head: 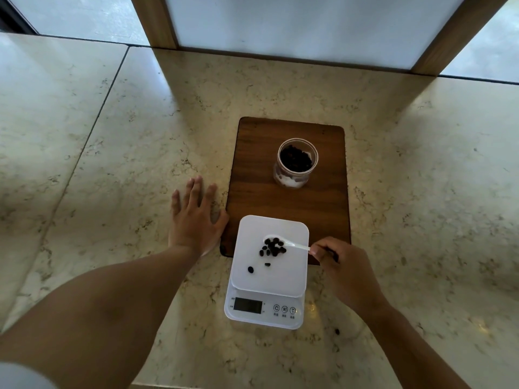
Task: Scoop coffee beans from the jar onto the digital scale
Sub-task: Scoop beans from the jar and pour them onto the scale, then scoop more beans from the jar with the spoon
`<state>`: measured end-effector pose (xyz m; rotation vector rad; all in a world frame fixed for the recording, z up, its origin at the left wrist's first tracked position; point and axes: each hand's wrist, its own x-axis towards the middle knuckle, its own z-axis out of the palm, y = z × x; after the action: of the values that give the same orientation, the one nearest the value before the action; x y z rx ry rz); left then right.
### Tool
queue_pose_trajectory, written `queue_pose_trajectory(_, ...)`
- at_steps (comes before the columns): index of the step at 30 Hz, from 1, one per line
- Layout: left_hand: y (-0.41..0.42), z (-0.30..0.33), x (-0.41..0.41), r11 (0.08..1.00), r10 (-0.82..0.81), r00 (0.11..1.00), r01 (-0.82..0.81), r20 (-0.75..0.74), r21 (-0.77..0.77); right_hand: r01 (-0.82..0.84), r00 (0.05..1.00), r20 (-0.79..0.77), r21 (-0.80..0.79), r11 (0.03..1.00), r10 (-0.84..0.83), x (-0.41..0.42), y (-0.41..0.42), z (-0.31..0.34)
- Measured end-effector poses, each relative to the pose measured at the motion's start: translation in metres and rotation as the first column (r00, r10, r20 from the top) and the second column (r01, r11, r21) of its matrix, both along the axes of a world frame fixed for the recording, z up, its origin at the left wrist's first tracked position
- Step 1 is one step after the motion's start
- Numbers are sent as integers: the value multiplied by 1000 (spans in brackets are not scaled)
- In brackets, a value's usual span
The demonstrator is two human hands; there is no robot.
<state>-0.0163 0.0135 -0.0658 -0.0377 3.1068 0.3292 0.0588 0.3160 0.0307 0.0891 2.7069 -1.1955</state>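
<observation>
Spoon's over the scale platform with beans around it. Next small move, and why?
Probably lift the spoon clear and carry it back to the jar. The right hand holds the handle with the bowl low over the scale, beans already lie on the platform, and the jar stands open with more beans. The left hand rests flat on the counter.

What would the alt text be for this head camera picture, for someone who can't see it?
A right hand tips a white spoon of coffee beans onto a white scale on a marble counter. The left hand lies flat on the counter beside a wooden board, where an open jar of beans stands.
</observation>
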Motion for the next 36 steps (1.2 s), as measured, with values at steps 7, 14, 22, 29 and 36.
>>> queue_pose_trajectory(7,-1,-1,-1,1000,6,1000,-6,-3,-13,33,978,-208,64,997,-19,-4,-1,3)
queue_pose_trajectory(14,0,-1,-3,1000,7,1000,-7,-17,-18,226,862,-473,36,973,-183,-51,-9,27)
queue_pose_trajectory(22,-2,1,-2,1000,-7,1000,7,7,-29,182,902,-431,328,927,-25,-118,-16,41)
queue_pose_trajectory(29,0,5,0,1000,-8,1000,9,11,-9,161,943,-332,467,869,4,-144,-27,37)
queue_pose_trajectory(36,0,5,0,1000,-13,1000,13,11,-8,170,979,-175,399,901,-107,-153,-25,34)
